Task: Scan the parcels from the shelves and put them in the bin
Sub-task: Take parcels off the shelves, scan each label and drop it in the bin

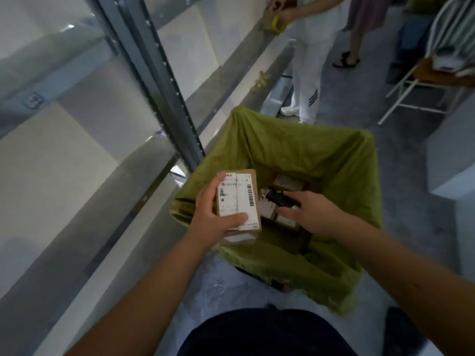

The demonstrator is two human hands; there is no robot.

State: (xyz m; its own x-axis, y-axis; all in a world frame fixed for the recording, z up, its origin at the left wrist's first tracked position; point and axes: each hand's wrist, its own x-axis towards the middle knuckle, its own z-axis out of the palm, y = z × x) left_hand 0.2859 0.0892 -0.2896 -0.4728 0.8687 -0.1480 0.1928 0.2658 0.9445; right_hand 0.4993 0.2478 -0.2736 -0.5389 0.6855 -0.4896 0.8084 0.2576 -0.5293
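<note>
Two hands hover over a green-lined bin [295, 150]: left hand [213, 217] grips a labelled parcel [239, 201], right hand [311, 214] fingers curl around a black scanner [280, 197].

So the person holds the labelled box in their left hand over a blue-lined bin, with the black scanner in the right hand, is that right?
Not quite: the liner of the bin is green, not blue, as the head view shows. The rest holds: the left hand holds the labelled box over the bin, and the right hand holds the black scanner.

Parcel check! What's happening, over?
Left hand holds parcel above bin. Right hand holds scanner. Nothing in the way.
</note>
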